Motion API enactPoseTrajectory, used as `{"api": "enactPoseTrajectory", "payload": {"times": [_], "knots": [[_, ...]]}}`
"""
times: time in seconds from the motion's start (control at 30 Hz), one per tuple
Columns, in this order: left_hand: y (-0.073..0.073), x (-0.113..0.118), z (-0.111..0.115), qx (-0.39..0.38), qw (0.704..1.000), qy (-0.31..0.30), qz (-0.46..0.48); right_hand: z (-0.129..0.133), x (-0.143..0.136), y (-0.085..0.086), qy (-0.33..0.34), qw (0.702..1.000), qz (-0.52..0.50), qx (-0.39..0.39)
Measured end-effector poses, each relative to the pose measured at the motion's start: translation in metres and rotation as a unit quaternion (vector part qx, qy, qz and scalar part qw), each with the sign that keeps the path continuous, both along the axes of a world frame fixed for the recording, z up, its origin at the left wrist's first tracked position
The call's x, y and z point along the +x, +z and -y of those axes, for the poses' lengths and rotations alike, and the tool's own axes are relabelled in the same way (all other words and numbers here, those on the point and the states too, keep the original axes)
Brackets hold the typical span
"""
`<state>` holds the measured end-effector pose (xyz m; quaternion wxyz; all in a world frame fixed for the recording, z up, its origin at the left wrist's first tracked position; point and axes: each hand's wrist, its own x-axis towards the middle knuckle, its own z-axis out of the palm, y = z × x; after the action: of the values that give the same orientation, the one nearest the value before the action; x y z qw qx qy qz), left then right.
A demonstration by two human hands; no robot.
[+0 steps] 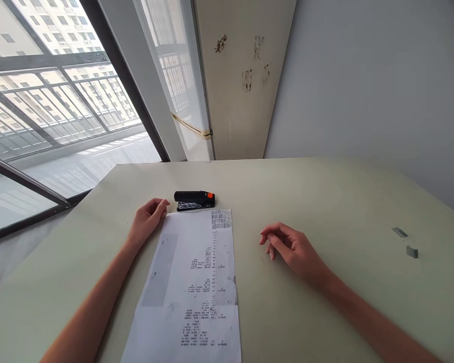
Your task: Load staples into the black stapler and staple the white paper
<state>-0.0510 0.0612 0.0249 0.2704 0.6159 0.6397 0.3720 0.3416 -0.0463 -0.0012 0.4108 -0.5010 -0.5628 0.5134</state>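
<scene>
A long white sheet of paper [196, 282] with printed text lies flat on the pale green table [325, 191]. Just beyond its far edge rests a black stapler [194, 199] with an orange patch at its right end. My left hand [151, 217] lies at the sheet's upper left corner, fingers curled and thumb against them; what they hold, if anything, is hidden. To the right of the paper, my right hand [287, 247] rests on the table with loosely bent fingers, somewhat apart and holding nothing. It does not touch the paper.
Two small grey pieces, one flat strip [400, 232] and one curled piece [412, 251], lie at the right of the table. Behind the table stand a stained beige panel [242, 101] and a grey wall [363, 91]. Windows with dark frames are at the left.
</scene>
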Motion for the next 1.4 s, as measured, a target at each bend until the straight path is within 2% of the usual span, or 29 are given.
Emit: {"api": "enactPoseTrajectory", "payload": {"times": [0.3, 0.5, 0.73, 0.83, 0.97, 1.1, 1.27, 1.4], "knots": [[-0.008, -0.008, -0.007, -0.004, 1.000, 0.006, -0.006, -0.001, -0.001, 0.007, -0.002, 1.000, -0.009, -0.003], [-0.011, -0.013, -0.009, 0.006, 1.000, 0.001, -0.004, -0.003, -0.001, 0.006, 0.000, 1.000, -0.011, 0.003], [-0.004, -0.007, -0.003, 0.055, 0.998, 0.030, -0.009, -0.002, -0.001, 0.008, 0.004, 1.000, -0.010, 0.011], [0.002, 0.002, 0.002, 0.092, 0.994, 0.030, -0.057, -0.002, -0.002, 0.006, 0.007, 1.000, -0.011, 0.012], [0.012, 0.017, 0.006, 0.148, 0.976, -0.032, -0.159, -0.002, -0.002, 0.003, 0.011, 1.000, -0.017, 0.011], [0.022, 0.026, -0.003, 0.175, 0.948, -0.117, -0.238, -0.002, 0.000, 0.001, 0.017, 1.000, -0.019, 0.017], [0.034, 0.034, -0.028, 0.127, 0.934, -0.189, -0.276, -0.002, 0.001, 0.000, 0.024, 0.999, -0.017, 0.024], [0.040, 0.040, -0.040, 0.080, 0.934, -0.214, -0.275, -0.003, 0.000, -0.001, 0.025, 0.999, -0.025, 0.029]]}}
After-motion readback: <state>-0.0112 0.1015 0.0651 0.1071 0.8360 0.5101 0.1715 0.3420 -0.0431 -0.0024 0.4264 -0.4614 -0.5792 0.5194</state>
